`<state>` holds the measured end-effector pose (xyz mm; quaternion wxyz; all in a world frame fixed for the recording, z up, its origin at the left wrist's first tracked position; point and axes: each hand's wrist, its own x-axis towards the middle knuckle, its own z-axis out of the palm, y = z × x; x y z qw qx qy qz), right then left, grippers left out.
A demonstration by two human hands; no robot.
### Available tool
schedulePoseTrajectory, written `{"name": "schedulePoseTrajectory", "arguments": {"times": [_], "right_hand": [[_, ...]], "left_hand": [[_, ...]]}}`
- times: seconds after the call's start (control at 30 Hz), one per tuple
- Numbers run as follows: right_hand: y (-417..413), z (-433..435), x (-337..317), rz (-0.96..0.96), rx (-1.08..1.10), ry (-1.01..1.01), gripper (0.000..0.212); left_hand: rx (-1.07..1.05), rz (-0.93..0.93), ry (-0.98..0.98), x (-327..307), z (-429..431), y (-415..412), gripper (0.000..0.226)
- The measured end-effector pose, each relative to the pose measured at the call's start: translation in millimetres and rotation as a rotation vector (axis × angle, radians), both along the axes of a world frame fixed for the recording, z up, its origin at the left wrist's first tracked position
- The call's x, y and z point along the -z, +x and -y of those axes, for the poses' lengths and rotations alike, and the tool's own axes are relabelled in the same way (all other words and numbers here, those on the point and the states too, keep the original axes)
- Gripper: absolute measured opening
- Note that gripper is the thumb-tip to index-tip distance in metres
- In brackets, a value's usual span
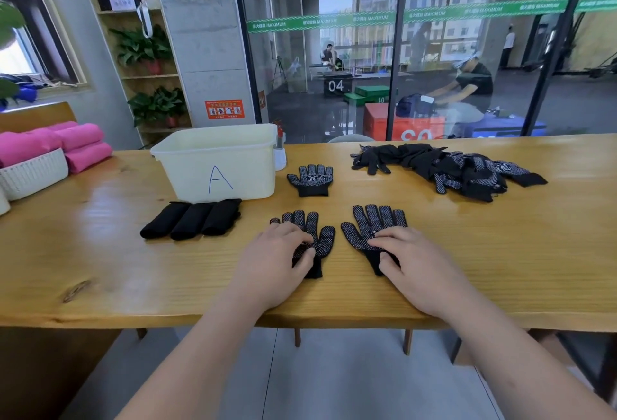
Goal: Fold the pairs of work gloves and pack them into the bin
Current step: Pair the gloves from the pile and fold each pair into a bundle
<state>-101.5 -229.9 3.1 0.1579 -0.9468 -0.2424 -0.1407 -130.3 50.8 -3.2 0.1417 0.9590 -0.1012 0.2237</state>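
On the wooden table (467, 252), left hand (277, 259) and right hand (417, 262), grips slack, press 2 gloves (374, 219) pointing away.

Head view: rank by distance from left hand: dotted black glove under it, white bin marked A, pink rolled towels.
1. Dotted black knit glove: under the left hand, touching.
2. White plastic bin marked A: beyond, to the left.
3. Pink rolled towels: far left.

Wooden table (434, 269), glass wall (434, 52), plant shelf (147, 76), grey floor (334, 379)
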Motion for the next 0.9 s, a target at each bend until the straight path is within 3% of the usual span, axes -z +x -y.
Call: {"name": "schedulePoseTrajectory", "arguments": {"times": [0.1,0.23,0.5,0.8,0.9], "right_hand": [[1,1,1,-0.03,-0.027,0.027,0.044],[4,3,5,0.093,0.044,0.065,0.034],[6,1,7,0.054,0.001,-0.027,0.043],[6,2,5,0.069,0.022,0.06,0.043],[5,4,2,0.063,0.008,0.116,0.039]], "left_hand": [[-0.068,0.106,0.016,4,1,-1,0.028],[-0.096,0.195,-0.01,3,-1,-4,0.015],[-0.007,0.045,0.007,-4,1,-8,0.017],[-0.098,-0.032,-0.172,-14,4,-7,0.012],[-0.118,-0.013,-0.442,-22,14,-8,0.012]]}}
